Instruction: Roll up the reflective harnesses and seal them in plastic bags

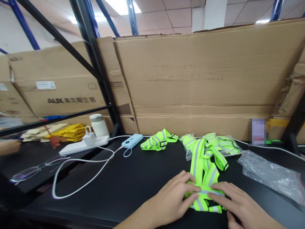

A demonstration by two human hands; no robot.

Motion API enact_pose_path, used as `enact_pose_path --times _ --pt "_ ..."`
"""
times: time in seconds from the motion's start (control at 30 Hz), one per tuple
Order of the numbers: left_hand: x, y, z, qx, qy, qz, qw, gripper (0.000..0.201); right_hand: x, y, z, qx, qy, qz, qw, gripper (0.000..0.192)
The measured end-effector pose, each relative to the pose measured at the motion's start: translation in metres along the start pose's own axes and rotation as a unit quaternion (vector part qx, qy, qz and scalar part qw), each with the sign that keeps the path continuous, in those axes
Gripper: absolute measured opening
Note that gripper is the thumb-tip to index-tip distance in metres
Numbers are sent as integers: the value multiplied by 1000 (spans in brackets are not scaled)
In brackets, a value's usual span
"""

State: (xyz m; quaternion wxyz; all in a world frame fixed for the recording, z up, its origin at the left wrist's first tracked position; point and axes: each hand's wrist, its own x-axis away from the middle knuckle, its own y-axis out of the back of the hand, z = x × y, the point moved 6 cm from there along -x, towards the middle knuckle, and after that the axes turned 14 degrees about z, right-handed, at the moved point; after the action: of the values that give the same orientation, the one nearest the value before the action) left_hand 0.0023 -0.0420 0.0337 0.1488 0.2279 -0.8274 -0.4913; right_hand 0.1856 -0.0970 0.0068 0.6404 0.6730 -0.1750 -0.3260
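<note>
Two hands work on one thing near the front edge of the black table point(133, 187): a neon-yellow reflective strap vest point(205, 178) with grey stripes. The left hand point(175, 194) lies flat on the folded lower end, fingers together and pressing down, its fingertips at about the nine o'clock side of the bundle. The right hand point(234, 203) comes in from three o'clock, fingers stretched along a grey stripe and pressed on it; neither hand is closed around the fabric, both flatten it. The unfolded upper length of the vest runs away toward twelve o'clock, loose and slightly twisted.

By the look of it, the step in hand is folding the vest down into a compact bundle, with the first fold held under the palms. The next move seems to call for keeping one palm on the fold while the other gathers the loose length at twelve o'clock, since the slick webbing would likely spring open if both let go.

At one o'clock from the hands lies a bagged vest point(214, 144), and at eleven o'clock a folded vest point(158, 142) without a bag. An empty plastic bag point(274, 175) lies at three o'clock. Farther off at ten o'clock are a blue power bank point(132, 140), a white power strip point(83, 146) and a white cable point(78, 187).
</note>
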Motion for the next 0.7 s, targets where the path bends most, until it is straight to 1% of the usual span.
enact_pose_path --times 0.03,0.1,0.13,0.17,0.2,0.27,0.33,0.4,0.47,0.53,0.6,0.7 --pt "3 0 -5 -23 -10 1 1000 33 1 0 0 -3 -6 1 1000 58" --pt "6 0 -12 -68 -29 4 997 52 2 1 -1 -18 -18 -11 1000 52" --pt "7 -1 -14 -86 -34 5 996 55 3 2 -2 -32 -24 -18 999 48" --pt "7 -1 -14 -97 -35 4 995 50 3 3 -3 -53 -29 -23 998 43" --pt "6 -2 -14 -97 -35 5 995 40 3 3 -5 -78 -38 -27 996 39" --pt "2 -2 -10 -60 -36 16 997 26 3 2 -12 -136 -69 -37 988 34" --pt "-2 0 -4 4 -17 18 1000 24 4 -2 -23 -182 -120 -50 975 34" --pt "-8 4 5 53 26 9 998 27 5 -8 -33 -208 -176 -55 961 33" --pt "-14 8 13 85 58 9 995 29 2 -13 -41 -224 -209 -49 951 33" --pt "-22 9 17 112 55 27 992 29 -2 -14 -44 -227 -216 -50 948 32" --pt "-29 9 21 115 50 36 991 31 -7 -11 -45 -207 -201 -58 956 30" --pt "-35 8 25 80 54 9 995 26 -9 -8 -44 -151 -183 -67 969 27"
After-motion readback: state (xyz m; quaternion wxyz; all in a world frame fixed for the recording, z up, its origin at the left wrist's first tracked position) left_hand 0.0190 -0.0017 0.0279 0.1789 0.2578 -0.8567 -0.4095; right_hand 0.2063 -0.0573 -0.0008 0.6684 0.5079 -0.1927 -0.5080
